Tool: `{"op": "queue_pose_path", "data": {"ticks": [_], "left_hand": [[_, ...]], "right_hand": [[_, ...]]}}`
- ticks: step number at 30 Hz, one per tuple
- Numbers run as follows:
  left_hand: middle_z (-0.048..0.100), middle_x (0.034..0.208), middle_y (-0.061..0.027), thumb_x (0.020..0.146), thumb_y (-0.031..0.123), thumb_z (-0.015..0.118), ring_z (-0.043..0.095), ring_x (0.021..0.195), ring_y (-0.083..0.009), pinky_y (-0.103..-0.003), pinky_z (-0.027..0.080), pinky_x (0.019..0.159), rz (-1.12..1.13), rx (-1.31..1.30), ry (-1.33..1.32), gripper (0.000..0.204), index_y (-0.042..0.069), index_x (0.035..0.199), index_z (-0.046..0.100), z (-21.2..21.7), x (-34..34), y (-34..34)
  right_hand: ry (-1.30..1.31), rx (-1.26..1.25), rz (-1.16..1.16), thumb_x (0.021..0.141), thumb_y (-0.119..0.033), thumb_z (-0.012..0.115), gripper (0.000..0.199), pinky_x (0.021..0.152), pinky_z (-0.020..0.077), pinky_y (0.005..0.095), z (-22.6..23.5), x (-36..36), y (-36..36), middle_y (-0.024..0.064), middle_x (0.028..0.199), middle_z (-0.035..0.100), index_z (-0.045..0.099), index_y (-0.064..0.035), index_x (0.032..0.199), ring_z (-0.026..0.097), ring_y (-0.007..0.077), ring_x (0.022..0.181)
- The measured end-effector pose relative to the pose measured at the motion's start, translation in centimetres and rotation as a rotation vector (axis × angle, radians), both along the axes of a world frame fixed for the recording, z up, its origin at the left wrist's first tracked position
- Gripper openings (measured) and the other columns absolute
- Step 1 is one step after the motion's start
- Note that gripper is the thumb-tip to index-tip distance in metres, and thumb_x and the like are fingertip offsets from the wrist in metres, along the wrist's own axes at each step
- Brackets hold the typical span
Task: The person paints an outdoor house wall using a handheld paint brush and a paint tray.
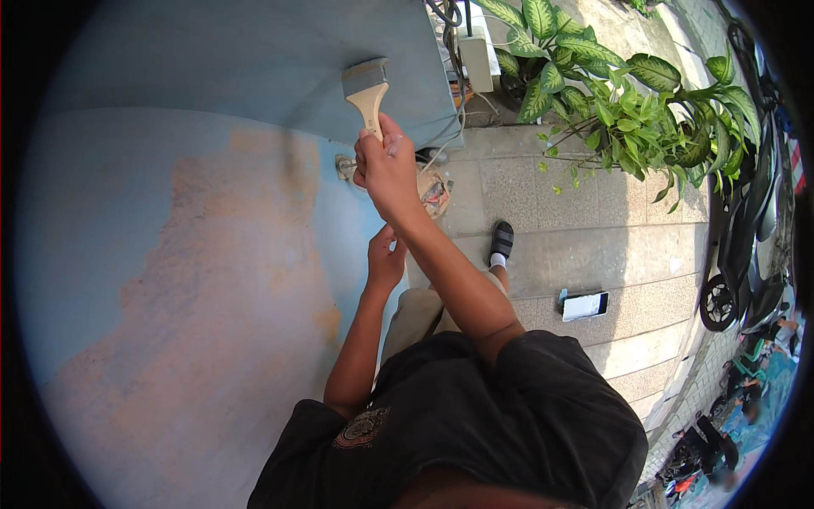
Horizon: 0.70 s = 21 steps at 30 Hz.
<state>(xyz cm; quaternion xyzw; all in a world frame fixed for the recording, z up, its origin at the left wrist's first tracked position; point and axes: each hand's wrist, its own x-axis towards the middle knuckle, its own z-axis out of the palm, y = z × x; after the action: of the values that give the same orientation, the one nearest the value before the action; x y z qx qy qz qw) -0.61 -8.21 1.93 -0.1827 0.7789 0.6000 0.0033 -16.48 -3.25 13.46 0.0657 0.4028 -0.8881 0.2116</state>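
My right hand (390, 165) is closed around the wooden handle of a wide flat paintbrush (367, 95). The brush points away from me, its bristle end close to a grey-blue wall surface (254, 59); whether it touches, I cannot tell. Lower down, my left hand (386, 261) is closed with bent fingers beside my right forearm. That forearm partly covers it, so what it may hold is hidden. To its left spreads a light blue wall (93, 212) with a large, worn pinkish patch (229, 297). A round tan container (434, 193) shows partly behind my right wrist.
Cables and a pale box (476, 61) hang by the wall corner. Leafy potted plants (619, 110) stand at the upper right. A phone (585, 305) lies on the paved floor (526, 191), near my sandalled foot (502, 242). Beyond are a parked motorbike (746, 229) and people.
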Motion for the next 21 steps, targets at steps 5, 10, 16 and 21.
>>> {"op": "queue_pose_path", "data": {"ticks": [5,10,16,21], "left_hand": [[0.070,0.094,-0.0066,0.097,0.003,0.054,0.064,0.089,-0.0121,-0.028,0.050,0.084,0.021,0.144,0.033,0.013,-0.002,0.104,0.064,0.3,-0.5,0.6],[0.071,0.096,-0.0088,0.099,0.005,0.055,0.067,0.091,-0.0154,-0.029,0.051,0.085,-0.028,0.073,0.010,0.014,-0.003,0.104,0.065,-1.0,-0.2,1.0],[0.070,0.097,-0.0101,0.098,0.005,0.055,0.068,0.091,-0.0160,-0.029,0.052,0.084,-0.082,0.113,-0.019,0.014,-0.003,0.105,0.065,-3.8,0.2,2.9],[0.068,0.099,-0.0097,0.099,0.004,0.053,0.065,0.094,-0.0156,-0.030,0.050,0.088,-0.108,0.139,-0.068,0.015,-0.003,0.106,0.063,-4.0,0.9,2.7]], "right_hand": [[0.273,0.177,-0.074,0.099,-0.015,0.057,0.033,0.053,0.0372,0.0224,-3.4,-0.8,1.3,-0.0044,0.077,0.053,0.057,0.0014,0.128,0.044,0.0030,0.064],[0.259,0.173,-0.255,0.099,-0.018,0.061,0.033,0.060,0.0370,0.0203,-20.6,-5.1,1.9,-0.0053,0.080,0.054,0.060,0.0018,0.125,0.043,0.0027,0.070],[-0.098,0.386,-0.347,0.100,-0.019,0.058,0.023,0.041,0.0259,0.0219,-33.1,-2.6,4.4,-0.0079,0.064,0.043,0.061,-0.0045,0.117,0.035,0.0020,0.048],[-0.342,0.263,-0.192,0.101,-0.015,0.052,0.010,0.041,0.0264,0.0231,-27.4,-1.9,2.8,-0.0068,0.063,0.042,0.057,-0.0065,0.103,0.035,0.0031,0.047]]}}
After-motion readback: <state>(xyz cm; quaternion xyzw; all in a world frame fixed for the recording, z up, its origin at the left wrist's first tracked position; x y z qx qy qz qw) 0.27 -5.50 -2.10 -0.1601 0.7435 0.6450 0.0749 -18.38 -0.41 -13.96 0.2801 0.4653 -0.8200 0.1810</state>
